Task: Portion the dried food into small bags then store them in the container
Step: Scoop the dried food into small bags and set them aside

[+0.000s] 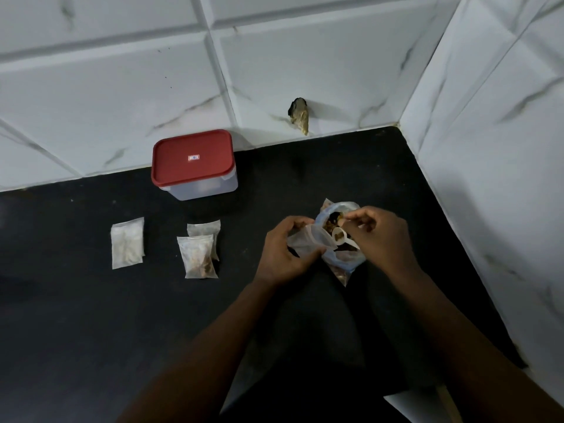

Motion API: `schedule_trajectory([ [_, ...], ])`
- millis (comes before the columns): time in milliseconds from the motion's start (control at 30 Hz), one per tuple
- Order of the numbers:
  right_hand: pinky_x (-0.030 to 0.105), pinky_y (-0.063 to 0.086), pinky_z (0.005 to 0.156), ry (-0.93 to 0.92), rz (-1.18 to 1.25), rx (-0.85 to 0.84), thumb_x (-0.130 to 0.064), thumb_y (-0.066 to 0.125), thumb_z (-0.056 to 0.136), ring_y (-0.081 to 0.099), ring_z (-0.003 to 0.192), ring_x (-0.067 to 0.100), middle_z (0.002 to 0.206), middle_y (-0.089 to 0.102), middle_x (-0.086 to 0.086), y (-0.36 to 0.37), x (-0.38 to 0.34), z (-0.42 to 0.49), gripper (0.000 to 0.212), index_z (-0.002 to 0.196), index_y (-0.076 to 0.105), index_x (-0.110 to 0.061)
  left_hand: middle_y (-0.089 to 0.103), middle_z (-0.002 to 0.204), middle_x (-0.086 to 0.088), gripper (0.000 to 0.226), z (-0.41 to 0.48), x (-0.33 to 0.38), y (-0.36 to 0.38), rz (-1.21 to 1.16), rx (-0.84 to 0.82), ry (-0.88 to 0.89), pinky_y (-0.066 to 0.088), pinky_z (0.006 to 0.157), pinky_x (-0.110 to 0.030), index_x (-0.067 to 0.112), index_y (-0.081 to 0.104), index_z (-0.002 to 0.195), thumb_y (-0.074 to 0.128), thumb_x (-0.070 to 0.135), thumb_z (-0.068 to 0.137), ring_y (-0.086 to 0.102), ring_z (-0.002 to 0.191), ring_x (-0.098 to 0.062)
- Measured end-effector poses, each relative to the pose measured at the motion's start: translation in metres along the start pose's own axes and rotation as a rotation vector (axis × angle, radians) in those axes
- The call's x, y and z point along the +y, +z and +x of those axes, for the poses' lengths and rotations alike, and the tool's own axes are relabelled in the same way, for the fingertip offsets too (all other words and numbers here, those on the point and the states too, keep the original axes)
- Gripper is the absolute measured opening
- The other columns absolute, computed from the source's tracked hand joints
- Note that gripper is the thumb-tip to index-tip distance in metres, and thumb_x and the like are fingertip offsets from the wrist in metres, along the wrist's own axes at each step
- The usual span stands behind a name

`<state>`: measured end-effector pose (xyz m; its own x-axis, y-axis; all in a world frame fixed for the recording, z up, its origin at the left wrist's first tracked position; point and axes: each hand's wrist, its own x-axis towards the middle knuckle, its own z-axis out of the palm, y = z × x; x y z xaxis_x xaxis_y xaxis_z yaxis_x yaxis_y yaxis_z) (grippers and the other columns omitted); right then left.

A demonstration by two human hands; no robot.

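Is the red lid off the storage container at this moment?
No, the red lid sits closed on top of the clear container, covering its whole opening.

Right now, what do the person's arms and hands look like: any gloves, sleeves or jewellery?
No gloves on the left hand or right hand. The left forearm and right forearm are uncovered to the picture's edge; no sleeve, watch, bracelet or ring shows.

A black counter (91,315) meets white marbled wall tiles (106,87), one chipped.
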<state>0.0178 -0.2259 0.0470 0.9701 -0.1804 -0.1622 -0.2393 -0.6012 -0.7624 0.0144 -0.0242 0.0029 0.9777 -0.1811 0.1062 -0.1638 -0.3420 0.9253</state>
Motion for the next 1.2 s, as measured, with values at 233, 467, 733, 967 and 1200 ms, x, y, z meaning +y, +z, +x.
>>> schedule_trajectory([
  [233, 0.015, 0.048, 0.069, 0.044, 0.004, -0.023, -0.023, 0.077, 0.088, 0.066, 0.085, 0.001, 0.092, 0.070, -0.011, -0.012, 0.025, -0.008, 0.013, 0.100, 0.073, -0.024, 0.066, 0.119, 0.006, 0.046, 0.000, -0.008, 0.007, -0.015, -0.005, -0.035, 0.052, 0.087, -0.018, 0.013, 0.061, 0.127, 0.081, 0.012, 0.086, 0.066, 0.109, -0.010],
  [467, 0.019, 0.046, 0.066, 0.109, -0.091, -0.034, -0.022, 0.086, 0.077, 0.061, 0.085, 0.003, 0.097, 0.064, -0.010, -0.008, 0.037, -0.010, 0.032, 0.103, 0.068, -0.026, 0.061, 0.128, 0.010, 0.078, -0.004, -0.011, 0.012, -0.029, -0.067, -0.119, 0.051, 0.096, -0.017, 0.018, 0.052, 0.138, 0.093, 0.027, 0.073, 0.060, 0.119, -0.001],
  [733, 0.026, 0.056, 0.069, 0.222, -0.078, -0.041, -0.021, 0.083, 0.081, 0.067, 0.077, 0.006, 0.087, 0.069, -0.005, -0.008, 0.041, -0.014, 0.020, 0.095, 0.069, -0.021, 0.061, 0.132, 0.009, 0.079, -0.006, -0.012, 0.014, 0.011, -0.041, -0.167, 0.053, 0.100, -0.023, 0.022, 0.054, 0.139, 0.093, 0.035, 0.072, 0.059, 0.120, 0.002],
  [967, 0.021, 0.058, 0.071, 0.040, 0.011, 0.083, -0.017, 0.082, 0.083, 0.069, 0.073, 0.001, 0.082, 0.072, -0.011, -0.015, 0.036, -0.016, 0.013, 0.094, 0.076, -0.022, 0.063, 0.130, 0.012, 0.065, -0.011, -0.019, 0.009, -0.023, -0.044, -0.209, 0.054, 0.099, -0.026, 0.023, 0.058, 0.133, 0.089, 0.018, 0.077, 0.060, 0.120, -0.001],
  [1200, 0.007, 0.041, 0.068, -0.243, -0.181, 0.170, -0.008, 0.082, 0.079, 0.064, 0.076, 0.007, 0.088, 0.071, 0.002, -0.010, 0.038, 0.002, 0.016, 0.094, 0.077, -0.010, 0.061, 0.130, 0.011, 0.059, -0.008, -0.020, 0.009, -0.105, -0.126, -0.319, 0.054, 0.097, -0.030, 0.028, 0.057, 0.131, 0.082, 0.012, 0.081, 0.059, 0.118, -0.001],
])
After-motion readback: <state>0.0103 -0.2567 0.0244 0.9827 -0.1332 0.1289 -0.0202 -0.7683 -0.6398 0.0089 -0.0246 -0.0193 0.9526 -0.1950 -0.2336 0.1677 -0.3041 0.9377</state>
